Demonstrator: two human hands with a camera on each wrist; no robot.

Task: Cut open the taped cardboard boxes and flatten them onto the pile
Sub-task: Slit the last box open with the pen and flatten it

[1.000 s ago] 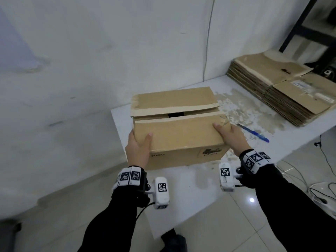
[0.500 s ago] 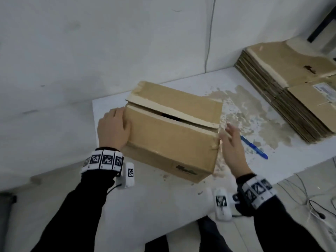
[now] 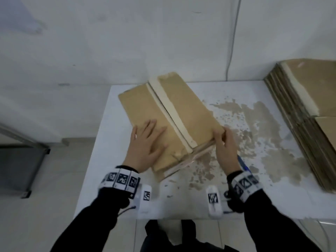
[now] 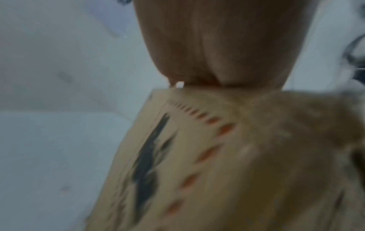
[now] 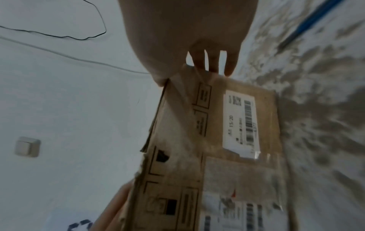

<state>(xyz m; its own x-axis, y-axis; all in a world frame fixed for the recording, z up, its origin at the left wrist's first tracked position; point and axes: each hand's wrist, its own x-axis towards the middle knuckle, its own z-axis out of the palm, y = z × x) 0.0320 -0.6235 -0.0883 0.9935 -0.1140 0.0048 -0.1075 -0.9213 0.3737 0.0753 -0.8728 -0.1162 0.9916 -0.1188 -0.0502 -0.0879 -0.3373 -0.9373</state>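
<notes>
On the white table (image 3: 101,142), the cardboard box (image 3: 181,108) lies turned at an angle, its pale tape strip (image 3: 172,113) running along the top seam. Left hand (image 3: 145,148) rests flat on the top, fingers spread. Right hand (image 3: 225,148) holds the near right corner, thumb on top, fingers against the labelled side. Farther right sit a blue pen (image 3: 244,165) and the pile of flattened cardboard (image 3: 294,106).

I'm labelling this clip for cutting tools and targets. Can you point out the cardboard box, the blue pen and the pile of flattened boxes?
cardboard box (image 3: 185,110): head view, on its right top flap.
blue pen (image 5: 312,20): right wrist view, mid-barrel, lying on the table.
pile of flattened boxes (image 3: 309,84): head view, on its top sheet.
</notes>
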